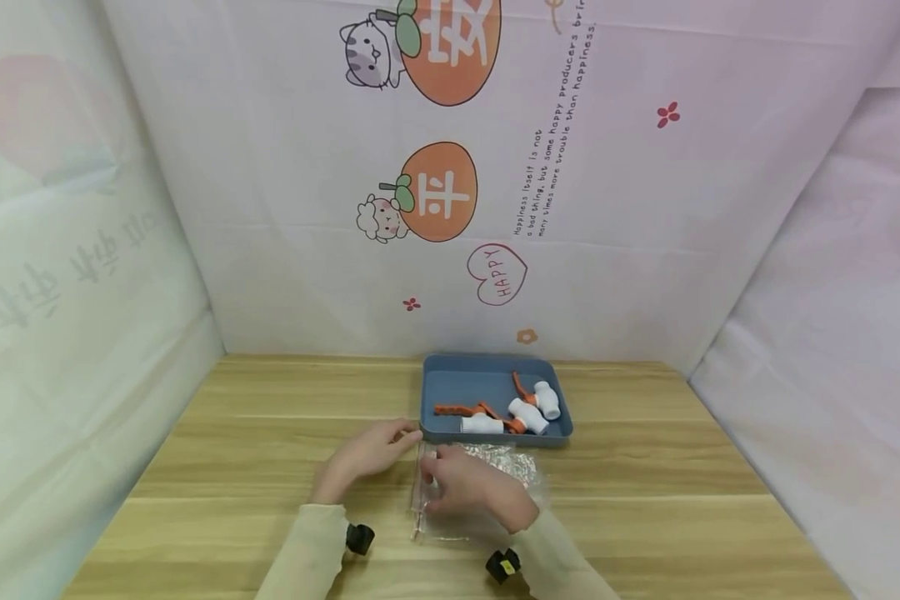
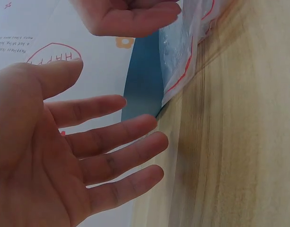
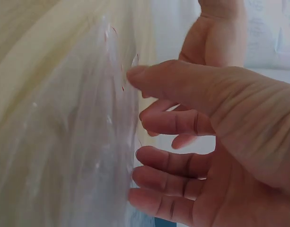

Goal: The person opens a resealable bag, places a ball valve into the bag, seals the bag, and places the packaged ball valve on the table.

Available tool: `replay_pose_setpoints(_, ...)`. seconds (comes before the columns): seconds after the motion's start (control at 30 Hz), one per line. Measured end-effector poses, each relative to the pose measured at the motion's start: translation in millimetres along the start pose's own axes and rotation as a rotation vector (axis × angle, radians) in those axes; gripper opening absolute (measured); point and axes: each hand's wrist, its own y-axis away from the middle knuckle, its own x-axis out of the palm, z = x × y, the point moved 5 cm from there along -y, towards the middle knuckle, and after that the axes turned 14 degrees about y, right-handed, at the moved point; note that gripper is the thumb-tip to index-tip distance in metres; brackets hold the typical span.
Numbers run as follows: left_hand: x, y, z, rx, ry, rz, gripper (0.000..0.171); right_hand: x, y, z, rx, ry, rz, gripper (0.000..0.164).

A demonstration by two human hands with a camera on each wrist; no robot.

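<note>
Clear plastic zip bags [image 1: 525, 468] with red seal lines lie on the table in front of a blue tray. My right hand [image 1: 468, 485] is over the bags, thumb and fingers apart; in the right wrist view its fingertips are right at the seal edge of the plastic [image 3: 64, 146]. Nothing shows between the fingers of my left hand [image 1: 367, 454], which is spread near the tray's front left corner, left of the bags. Inside the tray [image 1: 457, 385] lie white ball valves [image 1: 483, 425] with orange lever handles.
The tray stands at the back of the wooden table [image 1: 285, 417], close to the printed back curtain [image 1: 307, 275]. White curtains also hang at the left [image 1: 82, 375] and right. Bare wood shows on both sides of the bags.
</note>
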Motion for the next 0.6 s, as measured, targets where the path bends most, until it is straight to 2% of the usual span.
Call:
replay_pose_setpoints(0.27, 2.7, -2.1, -3.1, 0.034, -0.003, 0.046, 0.037, 7.1, -1.3, 5.0, 0.022, 0.023, 0.042, 0.021)
replay_pose_setpoints(0.37, 2.9, -2.9, -6.2, 0.036, -0.011, 0.048, 0.038, 4.5, -0.9, 4.8, -0.010, 0.018, 0.005, 0.012)
replay_pose_setpoints(0.47, 3.2, -3.2, -8.1, 0.043, -0.016, 0.044, 0.039, -2.0, 2.2, 2.4, -0.051, -0.008, -0.053, 0.015)
replay_pose_setpoints(0.6, 1.0, 0.5, -6.0, 0.014, 0.032, 0.049, 0.041, -14.2, 7.4, -3.6, -0.077, -0.099, -0.116, 0.017)
